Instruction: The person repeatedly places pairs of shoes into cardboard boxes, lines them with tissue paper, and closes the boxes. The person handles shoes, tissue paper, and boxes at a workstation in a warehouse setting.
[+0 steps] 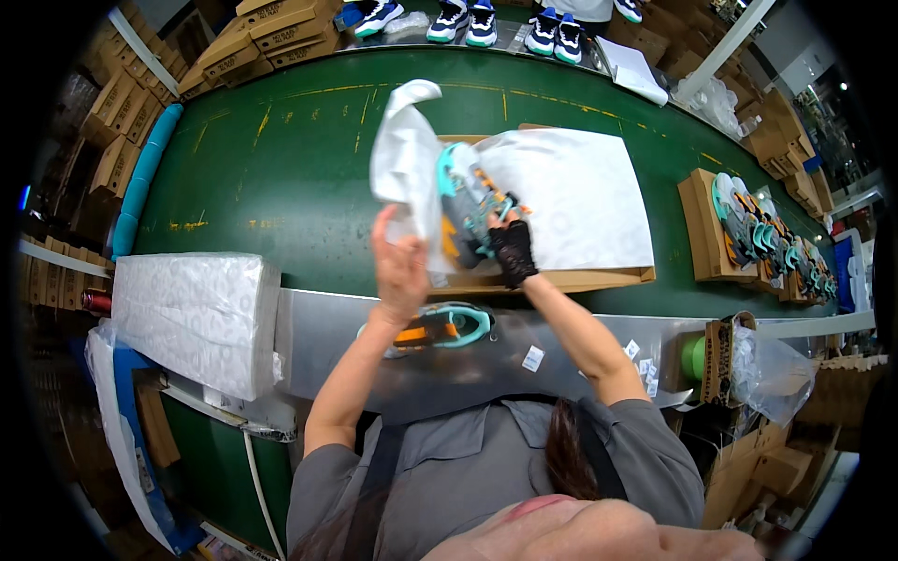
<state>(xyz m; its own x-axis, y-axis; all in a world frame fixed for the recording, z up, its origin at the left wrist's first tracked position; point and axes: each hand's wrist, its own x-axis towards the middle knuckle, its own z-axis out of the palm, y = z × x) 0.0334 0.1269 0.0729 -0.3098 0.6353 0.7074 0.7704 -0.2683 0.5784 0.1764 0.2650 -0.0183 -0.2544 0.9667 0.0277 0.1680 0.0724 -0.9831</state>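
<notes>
A grey, turquoise and orange sneaker (460, 210) is over an open cardboard shoebox (571, 280), slightly blurred. My right hand (511, 248), in a black fingerless glove, grips it at the laced side. White tissue paper (404, 154) stands up at the box's left, its top edge curling over. My left hand (400, 266) has its fingers closed on the lower part of that paper. More tissue, a wide white sheet (585, 196), spreads over the box's right side. A matching sneaker (440, 328) lies on its side on the metal ledge, just below my hands.
The box rests on a green conveyor belt (281, 168). A stack of white tissue sheets (192, 313) lies at the left. Small white labels (533, 358) are on the metal ledge (323, 346). Boxed sneakers (739, 234) line the right; blue-and-white sneakers (463, 23) stand across the belt.
</notes>
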